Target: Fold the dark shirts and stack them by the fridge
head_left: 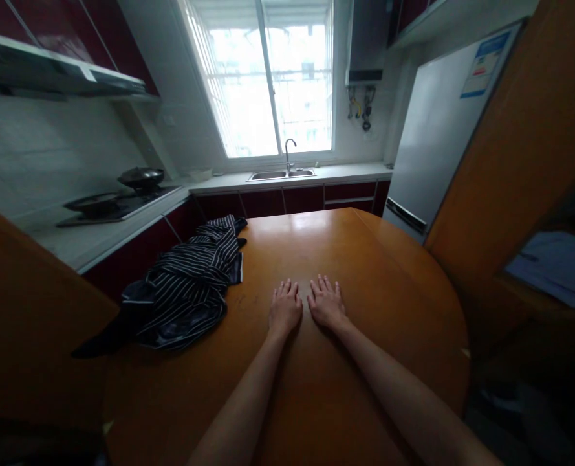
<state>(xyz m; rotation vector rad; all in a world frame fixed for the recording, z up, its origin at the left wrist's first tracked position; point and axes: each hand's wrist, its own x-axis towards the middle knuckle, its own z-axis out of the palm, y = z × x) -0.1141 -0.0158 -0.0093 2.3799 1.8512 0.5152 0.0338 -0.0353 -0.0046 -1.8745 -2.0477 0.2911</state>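
Observation:
My left hand [286, 307] lies palm down on the wooden table [311, 246], its fingers stretched out and holding nothing. Beside it, a small gap apart, my right hand [326, 302] rests flat on the same surface with its fingers spread. To the left of both hands is a crumpled heap of black cloth with white stripes [187, 278]. It looks like a garment, though its folds hide the exact kind. Part of the cloth hangs over the table's left edge. Neither hand touches it.
Behind the table runs a white counter with a double sink [270, 175] and faucet [288, 152] under a window. A wok with a lid [141, 178] and a pan [92, 203] stand on the left stove. A refrigerator [447, 129] stands at right, beside a wooden doorframe.

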